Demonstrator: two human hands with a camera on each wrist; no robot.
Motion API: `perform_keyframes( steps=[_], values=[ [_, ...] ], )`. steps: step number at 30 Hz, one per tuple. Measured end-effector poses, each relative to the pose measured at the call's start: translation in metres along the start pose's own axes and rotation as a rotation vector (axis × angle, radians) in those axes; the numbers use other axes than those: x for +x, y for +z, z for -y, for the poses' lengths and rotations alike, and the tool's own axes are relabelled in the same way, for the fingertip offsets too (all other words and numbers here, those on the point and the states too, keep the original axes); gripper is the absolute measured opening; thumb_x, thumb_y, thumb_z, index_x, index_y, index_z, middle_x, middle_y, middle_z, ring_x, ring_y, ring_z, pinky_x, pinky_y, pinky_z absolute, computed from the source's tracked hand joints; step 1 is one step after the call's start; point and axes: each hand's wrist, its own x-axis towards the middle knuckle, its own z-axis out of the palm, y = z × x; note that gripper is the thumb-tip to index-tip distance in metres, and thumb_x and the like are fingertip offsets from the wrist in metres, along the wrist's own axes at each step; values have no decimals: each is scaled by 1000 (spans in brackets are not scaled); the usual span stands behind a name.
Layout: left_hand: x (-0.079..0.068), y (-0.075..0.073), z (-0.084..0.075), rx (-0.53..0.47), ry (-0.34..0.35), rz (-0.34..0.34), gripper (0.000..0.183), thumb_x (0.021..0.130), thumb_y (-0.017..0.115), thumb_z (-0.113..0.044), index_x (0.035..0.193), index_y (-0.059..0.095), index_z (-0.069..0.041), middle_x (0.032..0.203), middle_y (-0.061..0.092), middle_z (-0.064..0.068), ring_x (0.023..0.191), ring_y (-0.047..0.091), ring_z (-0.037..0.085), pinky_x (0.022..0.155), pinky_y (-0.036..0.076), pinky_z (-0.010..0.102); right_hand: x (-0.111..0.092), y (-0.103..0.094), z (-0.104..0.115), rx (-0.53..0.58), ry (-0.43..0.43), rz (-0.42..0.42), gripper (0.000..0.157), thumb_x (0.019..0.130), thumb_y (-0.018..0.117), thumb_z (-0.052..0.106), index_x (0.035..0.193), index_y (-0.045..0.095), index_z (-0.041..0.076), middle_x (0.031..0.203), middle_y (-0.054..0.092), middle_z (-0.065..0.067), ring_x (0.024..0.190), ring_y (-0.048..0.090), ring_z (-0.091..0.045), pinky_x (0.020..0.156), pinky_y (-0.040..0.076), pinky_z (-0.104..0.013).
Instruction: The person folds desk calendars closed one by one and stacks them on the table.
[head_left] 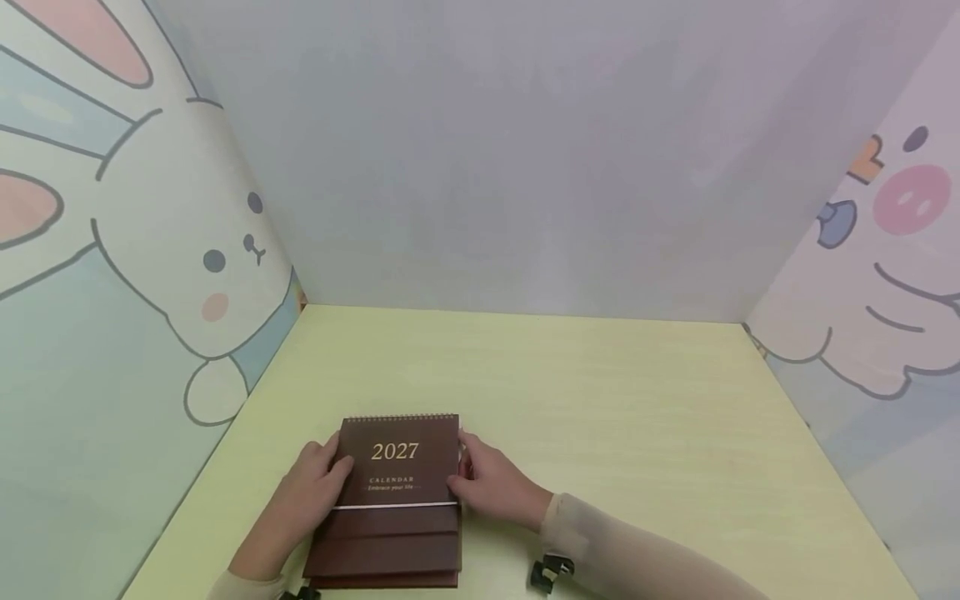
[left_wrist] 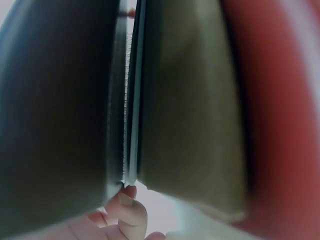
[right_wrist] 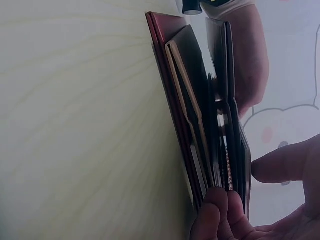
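Observation:
A dark brown desk calendar with gold "2027" lettering and a spiral-bound top edge lies near the table's front, left of centre. More folded boards are layered under its cover, one dark red at the bottom. My left hand grips the calendar's left side, thumb over the cover. On the opposite edge, my right hand holds it with the thumb on top. The right wrist view shows the right fingertips against the layered edges. Close, blurred covers fill most of the left wrist view.
The pale yellow table is bounded by a plain grey-lilac wall behind. Side walls carry cartoon prints, a rabbit at left and a white figure at right. A small black device sits by the right sleeve.

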Motion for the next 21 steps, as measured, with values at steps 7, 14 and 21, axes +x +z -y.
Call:
perform_keyframes(
  steps=[7, 14, 21],
  values=[
    [1, 2, -2, 15, 0, 4, 74, 123, 50, -35, 184, 32, 3, 123, 57, 20, 94, 56, 25, 75, 49, 36, 1, -2, -1, -19, 9, -21, 83, 108, 76, 13, 180, 39, -2, 95, 67, 3, 74, 59, -5, 63, 50, -23],
    [3, 1, 1, 37, 11, -11, 68, 122, 50, -35, 177, 46, 6, 118, 61, 18, 97, 56, 24, 73, 48, 37, 0, -4, 1, -47, 42, -8, 65, 108, 75, 16, 169, 52, 5, 86, 69, 3, 70, 63, -7, 61, 52, -25],
    [2, 3, 4, 207, -2, -31, 56, 124, 47, -37, 141, 78, 6, 104, 68, 9, 92, 60, 21, 79, 56, 55, 0, -3, 5, 22, 142, 28, 22, 106, 73, 21, 123, 69, 6, 83, 75, -2, 63, 72, -15, 60, 56, -28]
  ],
)
